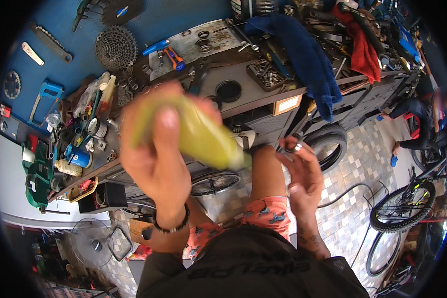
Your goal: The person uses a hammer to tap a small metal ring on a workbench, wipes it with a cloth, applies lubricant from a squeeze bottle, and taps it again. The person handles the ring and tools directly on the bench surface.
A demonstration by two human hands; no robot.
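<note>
My left hand [159, 154] is wrapped round a yellow-green bottle [203, 134], smeared by motion. The bottle is tilted, its narrow end pointing down and to the right, toward my right hand [303, 174]. Held up over my knee, the right hand has its fingers curled round a small dark metal part [289, 141], whose exact kind I cannot make out. A shiny ring shows on one of its fingers. Between the bottle's end and the right hand is a gap. Beyond the bottle, a round black lid or dish [228, 90] lies on the workbench [253, 94].
A parts tray [266, 75], blue towel [303, 54] and red cloth [365, 59] lie along the cluttered bench. Tools and a cassette [115, 47] hang on the blue wall. A loose tyre [333, 144] and a bicycle wheel [402, 206] are to the right. Another person [417, 119] is at far right.
</note>
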